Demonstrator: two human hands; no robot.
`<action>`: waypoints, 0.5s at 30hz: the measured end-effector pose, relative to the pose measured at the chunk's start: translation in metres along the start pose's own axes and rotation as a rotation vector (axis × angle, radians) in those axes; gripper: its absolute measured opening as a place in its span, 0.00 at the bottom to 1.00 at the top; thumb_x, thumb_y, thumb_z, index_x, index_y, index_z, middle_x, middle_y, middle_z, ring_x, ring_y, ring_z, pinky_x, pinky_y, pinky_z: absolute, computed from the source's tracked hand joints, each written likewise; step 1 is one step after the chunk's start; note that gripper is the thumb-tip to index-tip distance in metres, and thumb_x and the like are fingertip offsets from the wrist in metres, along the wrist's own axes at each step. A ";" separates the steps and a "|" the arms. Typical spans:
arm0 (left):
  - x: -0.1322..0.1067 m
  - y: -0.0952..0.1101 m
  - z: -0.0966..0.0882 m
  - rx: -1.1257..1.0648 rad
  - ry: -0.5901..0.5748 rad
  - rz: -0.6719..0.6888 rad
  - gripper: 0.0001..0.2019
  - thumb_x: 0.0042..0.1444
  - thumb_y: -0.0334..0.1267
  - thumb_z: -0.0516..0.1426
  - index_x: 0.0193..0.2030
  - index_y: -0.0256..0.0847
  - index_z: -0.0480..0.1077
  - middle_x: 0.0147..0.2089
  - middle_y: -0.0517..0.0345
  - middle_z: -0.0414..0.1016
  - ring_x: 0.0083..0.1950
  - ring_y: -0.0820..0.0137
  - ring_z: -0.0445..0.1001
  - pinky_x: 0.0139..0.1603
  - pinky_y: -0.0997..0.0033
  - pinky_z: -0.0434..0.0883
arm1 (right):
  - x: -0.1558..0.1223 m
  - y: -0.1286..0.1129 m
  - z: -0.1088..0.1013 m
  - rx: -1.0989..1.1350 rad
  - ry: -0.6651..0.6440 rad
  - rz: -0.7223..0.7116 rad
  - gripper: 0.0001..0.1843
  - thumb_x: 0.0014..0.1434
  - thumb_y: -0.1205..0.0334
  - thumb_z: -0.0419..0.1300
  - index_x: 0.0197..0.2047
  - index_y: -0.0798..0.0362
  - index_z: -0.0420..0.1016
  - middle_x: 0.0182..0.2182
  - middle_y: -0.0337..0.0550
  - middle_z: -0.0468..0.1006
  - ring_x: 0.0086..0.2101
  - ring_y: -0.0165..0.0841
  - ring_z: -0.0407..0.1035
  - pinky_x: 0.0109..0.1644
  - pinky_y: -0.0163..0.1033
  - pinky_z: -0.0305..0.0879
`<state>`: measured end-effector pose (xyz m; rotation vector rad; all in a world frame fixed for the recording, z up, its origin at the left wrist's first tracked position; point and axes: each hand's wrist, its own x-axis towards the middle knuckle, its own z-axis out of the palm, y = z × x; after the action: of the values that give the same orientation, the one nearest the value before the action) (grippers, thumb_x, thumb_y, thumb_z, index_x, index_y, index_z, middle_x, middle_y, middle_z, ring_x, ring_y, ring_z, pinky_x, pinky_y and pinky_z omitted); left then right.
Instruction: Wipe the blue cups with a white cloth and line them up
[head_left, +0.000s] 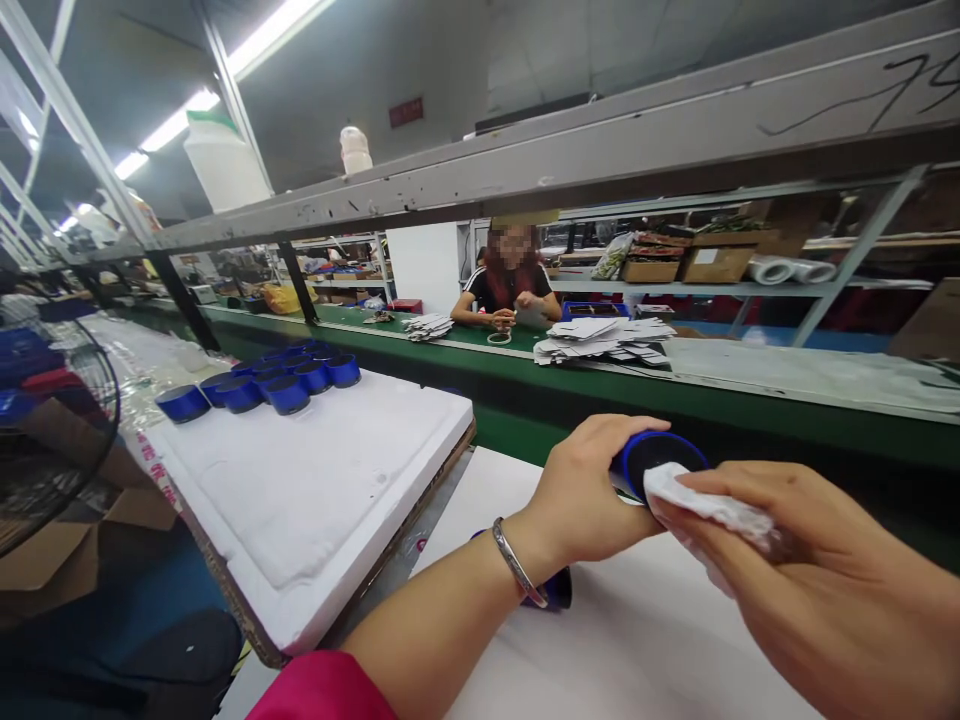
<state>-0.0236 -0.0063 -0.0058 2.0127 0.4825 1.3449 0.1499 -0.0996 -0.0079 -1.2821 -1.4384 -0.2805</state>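
My left hand [589,492] is wrapped around a blue round part [664,450] with a dark flat face, held up over the white work surface [622,640]. In my right hand [795,560] is a bunched white cloth [705,505], pinched between thumb and fingers and pressed against the edge of that part. Below my left wrist, partly hidden by it, another blue round part [557,590] lies on the surface. On a white foam board [337,490] to the left stand several more blue round parts [289,393].
A green conveyor belt [510,425] runs behind my hands. Across it sits a person [510,285], beside stacks of white card pieces [600,340]. Overhead crosses a grey shelf beam [525,165] holding bottles. An open cardboard box [60,545] stands low at left.
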 end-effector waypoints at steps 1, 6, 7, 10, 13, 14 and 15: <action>-0.001 -0.001 0.001 0.019 0.005 -0.006 0.32 0.51 0.40 0.79 0.63 0.44 0.82 0.65 0.47 0.85 0.69 0.49 0.81 0.76 0.50 0.79 | -0.001 -0.006 0.003 0.024 0.001 -0.020 0.19 0.70 0.32 0.71 0.43 0.37 0.90 0.41 0.34 0.87 0.30 0.35 0.79 0.33 0.42 0.75; -0.005 -0.003 0.006 0.063 -0.022 -0.048 0.32 0.48 0.37 0.77 0.63 0.47 0.82 0.64 0.50 0.85 0.68 0.50 0.81 0.74 0.52 0.81 | -0.004 -0.013 0.016 -0.017 0.167 0.037 0.11 0.72 0.46 0.70 0.45 0.42 0.90 0.42 0.39 0.87 0.37 0.41 0.82 0.40 0.45 0.75; -0.005 -0.004 0.007 0.060 -0.032 -0.053 0.33 0.48 0.36 0.77 0.63 0.47 0.83 0.64 0.50 0.84 0.68 0.50 0.81 0.74 0.52 0.81 | -0.004 -0.012 0.016 -0.031 0.189 0.015 0.10 0.73 0.48 0.70 0.45 0.43 0.90 0.42 0.40 0.87 0.39 0.42 0.82 0.42 0.45 0.76; -0.007 -0.007 0.010 0.046 -0.034 -0.060 0.32 0.49 0.37 0.76 0.63 0.45 0.83 0.64 0.47 0.84 0.67 0.51 0.82 0.74 0.54 0.81 | -0.004 -0.006 0.012 -0.020 0.076 -0.104 0.09 0.74 0.51 0.68 0.48 0.43 0.90 0.44 0.40 0.87 0.39 0.40 0.83 0.41 0.42 0.77; -0.008 -0.010 0.015 0.045 -0.040 -0.076 0.31 0.49 0.38 0.77 0.62 0.45 0.83 0.63 0.48 0.85 0.68 0.51 0.82 0.74 0.54 0.80 | 0.000 -0.001 0.007 0.010 -0.099 -0.118 0.08 0.72 0.48 0.70 0.46 0.38 0.91 0.41 0.35 0.88 0.31 0.37 0.80 0.33 0.41 0.73; -0.009 -0.010 0.016 0.049 -0.051 -0.089 0.32 0.48 0.38 0.77 0.63 0.46 0.83 0.63 0.48 0.85 0.68 0.50 0.82 0.74 0.53 0.80 | 0.002 -0.002 0.006 -0.002 -0.081 -0.079 0.09 0.71 0.47 0.70 0.44 0.39 0.91 0.39 0.35 0.88 0.29 0.37 0.80 0.31 0.42 0.72; -0.009 -0.010 0.017 0.053 -0.064 -0.102 0.33 0.47 0.38 0.77 0.63 0.46 0.83 0.63 0.48 0.85 0.68 0.49 0.82 0.74 0.52 0.81 | 0.003 -0.003 0.006 -0.026 -0.026 -0.040 0.10 0.70 0.46 0.70 0.43 0.40 0.91 0.37 0.36 0.88 0.30 0.39 0.80 0.31 0.43 0.72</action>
<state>-0.0110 -0.0100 -0.0231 2.0387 0.5889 1.2139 0.1451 -0.0949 -0.0060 -1.2836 -1.4883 -0.3110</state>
